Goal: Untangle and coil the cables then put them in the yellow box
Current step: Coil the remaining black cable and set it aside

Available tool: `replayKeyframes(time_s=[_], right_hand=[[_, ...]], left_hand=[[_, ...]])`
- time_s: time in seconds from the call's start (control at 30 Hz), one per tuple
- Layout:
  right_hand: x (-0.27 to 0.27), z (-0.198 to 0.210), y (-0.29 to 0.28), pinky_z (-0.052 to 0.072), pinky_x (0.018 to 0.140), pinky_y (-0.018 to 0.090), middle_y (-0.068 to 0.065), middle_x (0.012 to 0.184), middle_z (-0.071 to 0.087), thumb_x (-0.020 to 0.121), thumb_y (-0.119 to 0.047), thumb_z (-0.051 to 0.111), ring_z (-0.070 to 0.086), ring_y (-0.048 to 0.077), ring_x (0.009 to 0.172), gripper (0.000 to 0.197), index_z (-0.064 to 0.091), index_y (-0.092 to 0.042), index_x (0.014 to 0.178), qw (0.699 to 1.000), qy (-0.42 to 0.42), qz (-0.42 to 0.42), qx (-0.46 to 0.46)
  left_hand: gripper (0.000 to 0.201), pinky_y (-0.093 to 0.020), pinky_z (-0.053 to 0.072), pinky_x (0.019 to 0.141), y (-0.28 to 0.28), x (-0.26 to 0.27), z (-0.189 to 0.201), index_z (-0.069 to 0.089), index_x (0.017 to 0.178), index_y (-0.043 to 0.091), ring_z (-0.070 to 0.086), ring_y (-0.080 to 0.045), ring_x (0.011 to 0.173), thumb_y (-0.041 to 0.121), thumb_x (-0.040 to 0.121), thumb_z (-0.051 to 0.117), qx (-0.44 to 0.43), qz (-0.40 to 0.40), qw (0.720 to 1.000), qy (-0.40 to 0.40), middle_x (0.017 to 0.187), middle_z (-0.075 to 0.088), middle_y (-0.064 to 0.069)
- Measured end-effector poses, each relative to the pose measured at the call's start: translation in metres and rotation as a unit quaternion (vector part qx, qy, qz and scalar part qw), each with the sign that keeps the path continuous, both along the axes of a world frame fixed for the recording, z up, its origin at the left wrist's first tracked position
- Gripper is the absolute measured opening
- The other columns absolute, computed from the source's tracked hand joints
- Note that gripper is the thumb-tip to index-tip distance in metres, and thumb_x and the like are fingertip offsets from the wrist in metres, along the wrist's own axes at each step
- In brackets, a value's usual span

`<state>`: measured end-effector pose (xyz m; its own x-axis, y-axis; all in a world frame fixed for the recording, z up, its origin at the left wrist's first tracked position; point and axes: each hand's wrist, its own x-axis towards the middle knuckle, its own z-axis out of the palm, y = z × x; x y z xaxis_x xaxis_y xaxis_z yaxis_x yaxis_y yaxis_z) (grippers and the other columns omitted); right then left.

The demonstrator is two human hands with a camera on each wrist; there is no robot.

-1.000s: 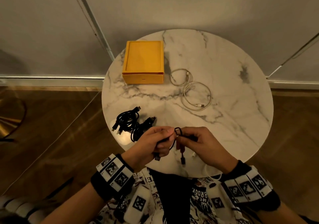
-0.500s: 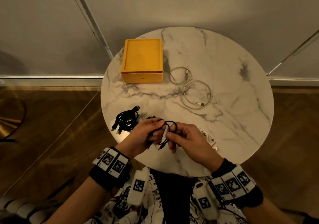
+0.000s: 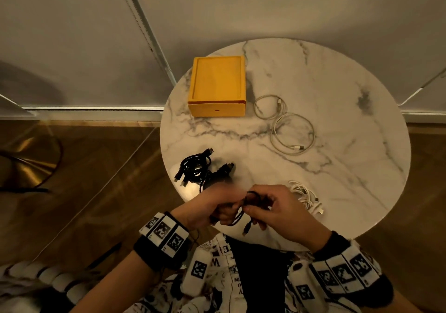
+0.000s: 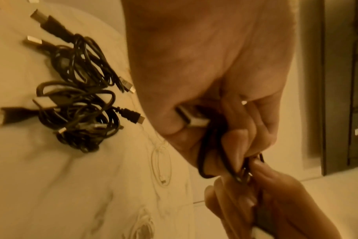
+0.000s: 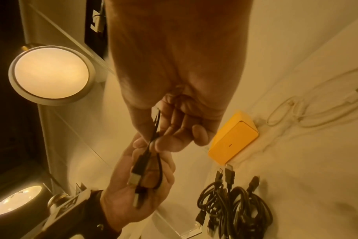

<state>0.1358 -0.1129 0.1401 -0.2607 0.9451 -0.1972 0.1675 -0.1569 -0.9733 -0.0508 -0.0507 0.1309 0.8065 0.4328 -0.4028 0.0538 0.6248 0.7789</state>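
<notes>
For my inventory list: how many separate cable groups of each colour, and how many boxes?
Black: 2 (tangled heap; held black cable, in left hand and right hand)
White: 2 (loops beside yellow box; bundle)
Yellow box: 1
Total: 5

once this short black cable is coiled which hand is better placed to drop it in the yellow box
Probably the left. Both hands grip the short black cable, but the yellow box sits far-left on the table, more in line with the left hand than the right hand.
</notes>
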Motion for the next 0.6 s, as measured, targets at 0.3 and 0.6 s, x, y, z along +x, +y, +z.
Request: replayKeyframes(time_s=[0.3,0.6], right_hand=[[0.003,-0.002,0.014,0.053,0.054,0.036,0.014,0.063,0.066,0.091,-0.004,0.063,0.065,0.038,0.054,0.009,0.065,-0.004,0.083,0.998,0.026,0.001,-0.053],[0.032,0.005,0.012,0.046,0.056,0.028,0.020,0.077,0.072,0.085,-0.001,0.068,0.068,0.028,0.056,0.008,0.069,0.006,0.089,0.993,0.048,-0.030,-0.100]], left_hand=[[0.020,-0.025,0.055,0.061,0.006,-0.008,0.006,0.073,0.096,0.000,0.068,-0.022,0.062,0.016,0.085,0.068,0.287,0.098,0.944,0.129,0.075,0.070,-0.019],[0.014,-0.027,0.054,0.056,0.002,-0.003,0.011,0.075,0.098,0.003,0.061,-0.020,0.051,0.007,0.087,0.066,0.320,0.186,0.915,0.159,0.070,0.072,-0.009]])
